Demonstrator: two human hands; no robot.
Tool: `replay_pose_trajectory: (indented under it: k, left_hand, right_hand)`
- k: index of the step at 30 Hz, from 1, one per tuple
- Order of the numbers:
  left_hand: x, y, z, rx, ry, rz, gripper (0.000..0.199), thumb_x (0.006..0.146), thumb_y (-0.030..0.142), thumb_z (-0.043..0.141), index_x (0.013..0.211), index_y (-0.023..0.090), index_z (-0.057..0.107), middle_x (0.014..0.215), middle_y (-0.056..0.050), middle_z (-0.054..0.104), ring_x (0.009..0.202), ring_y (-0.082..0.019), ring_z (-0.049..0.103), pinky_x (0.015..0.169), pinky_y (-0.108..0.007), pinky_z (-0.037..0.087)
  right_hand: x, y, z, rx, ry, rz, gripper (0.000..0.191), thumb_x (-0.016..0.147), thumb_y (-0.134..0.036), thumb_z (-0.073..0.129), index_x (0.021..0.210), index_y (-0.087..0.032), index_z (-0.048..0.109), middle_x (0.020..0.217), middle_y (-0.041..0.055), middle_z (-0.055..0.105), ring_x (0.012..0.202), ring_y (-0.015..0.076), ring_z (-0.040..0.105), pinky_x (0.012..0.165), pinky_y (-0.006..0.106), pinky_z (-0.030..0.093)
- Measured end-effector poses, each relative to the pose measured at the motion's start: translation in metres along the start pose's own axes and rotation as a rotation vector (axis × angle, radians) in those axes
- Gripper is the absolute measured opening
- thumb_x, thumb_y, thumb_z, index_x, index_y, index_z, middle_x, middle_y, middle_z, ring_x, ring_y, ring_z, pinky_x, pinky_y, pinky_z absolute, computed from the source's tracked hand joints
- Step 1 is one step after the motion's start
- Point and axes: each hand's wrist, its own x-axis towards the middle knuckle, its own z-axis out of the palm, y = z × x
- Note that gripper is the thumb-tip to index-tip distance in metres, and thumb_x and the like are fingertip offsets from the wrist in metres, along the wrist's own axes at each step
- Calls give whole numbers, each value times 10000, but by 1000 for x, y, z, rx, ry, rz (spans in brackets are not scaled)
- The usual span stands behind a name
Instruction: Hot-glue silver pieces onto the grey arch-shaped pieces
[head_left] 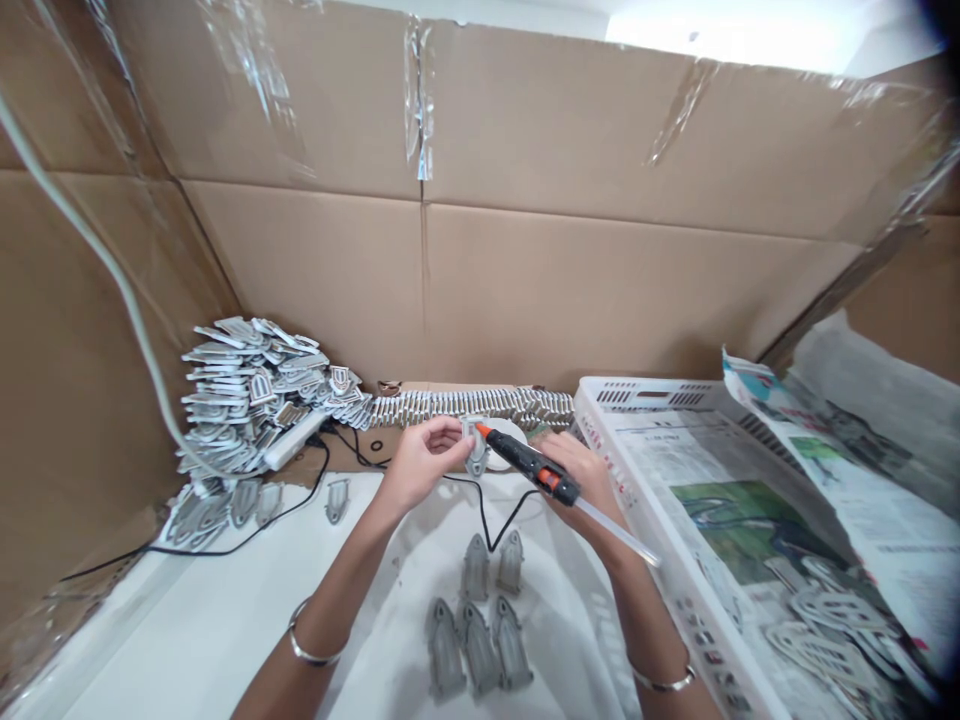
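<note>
My left hand [429,455] pinches a small grey shield-shaped piece [475,455] between thumb and fingers, holding it up over the far side of the table. In my right hand [577,462] is a black glue gun [529,463] with an orange tip, its nozzle at the upper part of that piece. I cannot tell whether the tip touches it. A clear glue stick [619,532] sticks out of the gun's rear. Behind the gun shows a round white thing [504,440], partly hidden. Several similar grey pieces [474,645] lie on the white surface nearer to me.
At left rises a big pile of shield-shaped pieces [255,385], beside a white power strip [296,440]. A row of pieces [465,403] lines the cardboard wall [570,280]. A black cord [491,545] crosses the table. At right stands a white plastic crate [649,530] holding newspaper and pieces.
</note>
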Motion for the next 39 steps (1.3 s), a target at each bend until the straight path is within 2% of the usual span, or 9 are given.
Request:
replay_pose_trajectory:
  k: [6, 9, 12, 15, 19, 26, 29, 33, 39]
  left_hand:
    - [2, -4, 2, 39, 20, 21, 259, 732, 358, 744, 839, 135, 668, 828, -62, 723, 749, -165, 671, 725, -263, 529]
    - [6, -8, 0, 43, 42, -2, 277, 703, 369, 755, 822, 132, 675, 812, -62, 726, 739, -170, 675, 731, -271, 535]
    - [12, -18, -7, 63, 75, -45, 313, 660, 390, 773, 809, 131, 679, 799, -66, 728, 737, -179, 680, 735, -281, 541]
    - [18, -38, -18, 102, 80, -93, 369, 623, 409, 788, 832, 129, 668, 793, -72, 727, 734, -187, 686, 719, -287, 544]
    - [15, -74, -46, 304, 94, -194, 380, 620, 426, 766, 846, 141, 655, 733, -54, 724, 673, -187, 687, 649, -275, 531]
    - [-22, -102, -147, 568, 276, -327, 341, 564, 400, 758, 779, 158, 651, 601, -26, 698, 627, -233, 679, 594, -283, 475]
    - [-33, -106, -177, 660, 306, -379, 316, 570, 388, 743, 775, 167, 650, 616, -27, 712, 655, -245, 689, 609, -282, 471]
    - [-41, -110, -188, 744, 342, -426, 286, 548, 343, 746, 755, 180, 637, 608, -16, 697, 677, -249, 690, 579, -261, 443]
    - [-52, -110, -186, 722, 313, -505, 280, 573, 348, 731, 760, 180, 607, 449, 41, 599, 491, -196, 619, 467, -236, 389]
  right_hand:
    - [2, -3, 2, -73, 40, -14, 277, 913, -168, 452, 642, -180, 511, 682, 28, 562, 709, 153, 454, 623, 240, 312]
    - [2, 3, -3, -117, 53, 60, 268, 904, -205, 464, 645, -182, 525, 681, 33, 581, 695, 152, 489, 622, 242, 323]
    - [1, 16, -9, -237, -34, 323, 259, 902, -325, 497, 712, -189, 608, 747, 57, 654, 708, 171, 569, 608, 251, 333]
    - [-1, 32, -7, -405, -220, 649, 309, 905, -429, 492, 923, -205, 703, 886, 116, 722, 796, 239, 656, 612, 278, 361]
    - [-4, 48, 8, -508, -491, 837, 385, 888, -400, 507, 1076, -125, 699, 1025, 204, 721, 931, 331, 684, 674, 340, 429]
    - [-5, 48, 5, -490, -557, 793, 422, 869, -456, 506, 1040, -131, 716, 1055, 213, 720, 978, 359, 676, 700, 371, 447]
    - [-4, 45, 4, -463, -545, 766, 467, 878, -524, 459, 1022, -167, 723, 1047, 196, 726, 972, 369, 676, 668, 363, 427]
    - [-6, 45, 6, -405, -534, 699, 449, 849, -549, 493, 1040, -210, 717, 1031, 163, 736, 950, 362, 681, 631, 333, 388]
    - [-8, 51, 6, -356, -492, 654, 378, 836, -494, 526, 1029, -230, 714, 1029, 134, 742, 926, 325, 684, 611, 303, 361]
